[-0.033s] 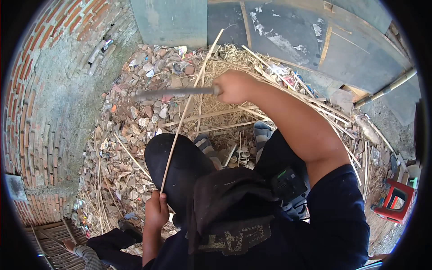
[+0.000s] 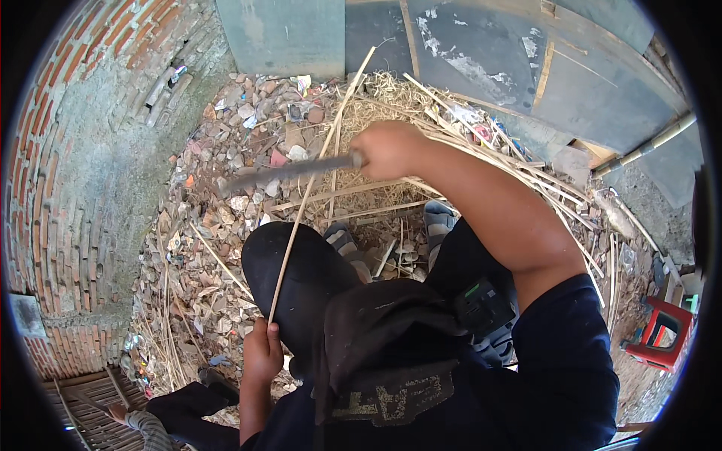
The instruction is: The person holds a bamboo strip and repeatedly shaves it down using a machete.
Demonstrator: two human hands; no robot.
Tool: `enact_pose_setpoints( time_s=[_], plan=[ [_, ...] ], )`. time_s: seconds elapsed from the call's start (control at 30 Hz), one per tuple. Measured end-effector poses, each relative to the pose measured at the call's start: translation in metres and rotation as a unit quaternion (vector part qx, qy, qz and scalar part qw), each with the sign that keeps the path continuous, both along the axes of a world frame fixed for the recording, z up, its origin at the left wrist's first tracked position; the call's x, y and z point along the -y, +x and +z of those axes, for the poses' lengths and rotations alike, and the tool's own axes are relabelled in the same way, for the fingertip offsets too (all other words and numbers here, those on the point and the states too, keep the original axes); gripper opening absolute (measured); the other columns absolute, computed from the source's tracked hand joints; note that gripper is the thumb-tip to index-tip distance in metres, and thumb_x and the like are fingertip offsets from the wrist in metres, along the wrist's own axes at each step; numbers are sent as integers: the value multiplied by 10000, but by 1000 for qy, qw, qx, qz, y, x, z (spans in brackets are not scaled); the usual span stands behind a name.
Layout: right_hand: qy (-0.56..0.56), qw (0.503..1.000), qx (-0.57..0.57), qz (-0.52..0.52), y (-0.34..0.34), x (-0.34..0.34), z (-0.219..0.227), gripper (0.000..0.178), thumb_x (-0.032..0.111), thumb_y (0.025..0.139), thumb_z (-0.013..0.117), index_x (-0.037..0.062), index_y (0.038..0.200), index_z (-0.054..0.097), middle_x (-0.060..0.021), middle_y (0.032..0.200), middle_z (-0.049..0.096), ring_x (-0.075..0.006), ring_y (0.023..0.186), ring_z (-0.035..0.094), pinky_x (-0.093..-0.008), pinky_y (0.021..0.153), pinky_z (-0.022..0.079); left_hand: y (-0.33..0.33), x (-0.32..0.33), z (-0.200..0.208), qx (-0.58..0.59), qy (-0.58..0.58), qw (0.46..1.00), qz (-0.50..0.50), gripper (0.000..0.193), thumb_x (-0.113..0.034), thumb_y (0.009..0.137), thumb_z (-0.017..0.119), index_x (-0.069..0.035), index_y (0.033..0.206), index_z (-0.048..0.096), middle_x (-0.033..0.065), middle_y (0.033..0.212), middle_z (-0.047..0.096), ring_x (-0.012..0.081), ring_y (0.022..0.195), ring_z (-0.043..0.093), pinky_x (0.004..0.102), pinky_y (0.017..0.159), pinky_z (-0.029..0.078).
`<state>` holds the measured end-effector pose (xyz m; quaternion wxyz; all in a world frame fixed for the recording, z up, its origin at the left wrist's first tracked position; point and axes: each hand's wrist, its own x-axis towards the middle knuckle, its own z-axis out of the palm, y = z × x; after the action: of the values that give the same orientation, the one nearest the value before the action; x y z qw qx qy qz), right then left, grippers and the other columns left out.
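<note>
a: what has just changed?

b: the right arm [image 2: 492,203] has hardly shifted, but the knife [image 2: 289,171] in the right hand [image 2: 391,148] has swung. its tip is lower and nearer the person, so it slants where it lay almost level.

a: what does that mean for the wooden strip [image 2: 289,248]?

b: the knife now crosses it a little nearer the left hand [image 2: 262,351]. the blade is blurred, so i'd judge it mid-stroke, not at rest. whether it touches the wood, i cannot tell.

a: and the hands?

b: the right is closed round the knife's handle. the left has its fingers curled round the strip's near end. from there the strip runs over the left knee [image 2: 308,270], past the knife, toward the panels [image 2: 474,37] at the far side.

a: what else is around, big to small?

b: a brick wall [image 2: 90,188] on the left, those grey panels, then rubble [image 2: 188,240] over the ground. another person [image 2: 177,412] is at the lower left, well apart. shavings [image 2: 391,90] lie beyond the right hand, loose strips [image 2: 519,169] to the right, and a red stool [image 2: 673,314] near the right edge.

a: anything in the way?

b: mainly the knee, i'd say, close below the knife.
</note>
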<state>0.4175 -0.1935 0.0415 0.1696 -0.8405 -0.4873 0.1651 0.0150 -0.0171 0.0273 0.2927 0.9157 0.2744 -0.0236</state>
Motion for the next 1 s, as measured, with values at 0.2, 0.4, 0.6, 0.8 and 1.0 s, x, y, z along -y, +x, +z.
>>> enact_pose_setpoints(
  time_s=[0.2,0.4,0.6,0.8,1.0],
  plan=[
    [26,997,-32,-64,54,18,-31,192,152,766,633,91,934,705,-143,849,696,-310,813,680,-451,729,540,12,2,-10,33,52,998,-13,326,-229,1039,449,3,810,469,208,593,507,406,551,546,451,517,382],
    [1,992,-58,-112,45,14,-15,184,191,776,643,88,918,699,-146,837,690,-313,818,680,-443,743,532,4,-5,1,-18,38,999,-15,354,-262,1046,438,11,825,471,208,602,508,394,537,526,438,521,381],
    [-34,998,40,43,29,16,-6,171,179,769,644,86,902,697,-139,813,690,-325,808,679,-458,747,541,4,-4,-8,40,34,998,-22,363,-268,1047,436,0,804,460,206,597,502,389,530,520,438,515,375],
    [7,988,-1,-155,73,34,-32,240,183,800,604,104,1002,707,-114,838,686,-284,845,689,-443,744,548,1,-12,-10,9,61,998,-23,341,-251,1041,446,-4,806,462,196,586,495,392,528,519,443,512,377],
    [-27,991,131,2,19,16,10,188,197,763,646,105,921,691,-143,789,677,-320,782,675,-462,728,535,3,-8,-7,17,27,999,-15,325,-240,1040,447,-3,819,462,188,583,489,370,522,519,437,510,375]
  ],
)
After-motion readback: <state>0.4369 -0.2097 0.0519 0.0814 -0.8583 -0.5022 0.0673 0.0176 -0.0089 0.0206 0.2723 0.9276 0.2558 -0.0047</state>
